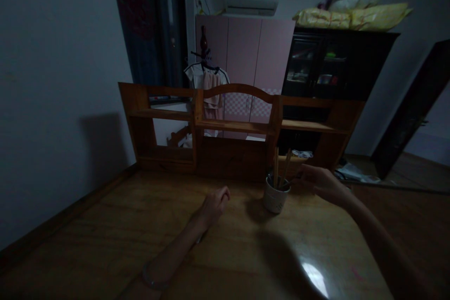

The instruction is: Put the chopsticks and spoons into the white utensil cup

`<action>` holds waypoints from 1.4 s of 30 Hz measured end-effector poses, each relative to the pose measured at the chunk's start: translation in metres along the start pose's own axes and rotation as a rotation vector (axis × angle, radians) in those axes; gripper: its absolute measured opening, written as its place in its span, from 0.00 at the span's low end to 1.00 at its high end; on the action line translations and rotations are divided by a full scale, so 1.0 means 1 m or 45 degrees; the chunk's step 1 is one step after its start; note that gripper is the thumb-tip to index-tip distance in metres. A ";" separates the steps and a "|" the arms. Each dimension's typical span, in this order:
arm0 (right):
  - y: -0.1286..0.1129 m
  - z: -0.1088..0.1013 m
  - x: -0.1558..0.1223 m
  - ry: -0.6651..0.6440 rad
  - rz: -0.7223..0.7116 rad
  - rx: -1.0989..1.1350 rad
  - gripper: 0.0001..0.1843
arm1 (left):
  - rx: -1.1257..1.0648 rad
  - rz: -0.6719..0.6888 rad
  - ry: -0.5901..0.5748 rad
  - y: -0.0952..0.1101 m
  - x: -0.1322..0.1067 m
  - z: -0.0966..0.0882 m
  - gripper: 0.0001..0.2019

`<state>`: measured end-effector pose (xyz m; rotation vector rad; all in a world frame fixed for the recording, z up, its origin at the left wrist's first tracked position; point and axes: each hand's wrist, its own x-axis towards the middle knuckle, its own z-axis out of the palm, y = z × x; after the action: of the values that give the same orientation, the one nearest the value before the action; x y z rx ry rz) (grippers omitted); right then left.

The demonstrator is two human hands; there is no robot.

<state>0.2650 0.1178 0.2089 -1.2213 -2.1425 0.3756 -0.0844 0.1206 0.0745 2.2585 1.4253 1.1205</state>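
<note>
A pale cup with dark marks on its side stands on the wooden table, holding chopsticks and other thin utensils. Just right of its rim, my right hand is closed in a pinch on a thin dark handle that slants toward the cup's mouth; its far end is hard to make out in the dim light. To the cup's left, my left hand is held low over the table with its fingers curled in. A small pale tip shows below that wrist, and what the fingers hold is hidden.
A wooden shelf unit borders the table's far edge. A wall runs along the left. Behind are a pink wardrobe, hanging clothes and a black cabinet. Light glares off the tabletop at lower right.
</note>
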 end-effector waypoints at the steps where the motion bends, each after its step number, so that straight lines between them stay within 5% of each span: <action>1: 0.002 0.002 0.001 -0.004 -0.014 -0.004 0.14 | 0.008 0.002 0.004 0.000 0.000 0.000 0.10; 17: 0.006 0.010 0.003 -0.105 0.017 -0.097 0.10 | 0.276 -0.238 0.237 -0.013 0.003 0.006 0.05; 33: 0.014 0.000 -0.003 -0.267 0.099 0.121 0.19 | 0.729 -0.391 0.059 -0.021 -0.005 0.013 0.27; 42: 0.014 -0.003 -0.009 -0.214 0.127 0.163 0.23 | 0.849 -0.413 0.022 -0.013 -0.007 0.009 0.26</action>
<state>0.2790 0.1176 0.2004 -1.2644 -2.1647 0.6692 -0.0883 0.1225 0.0575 2.2569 2.3341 0.6160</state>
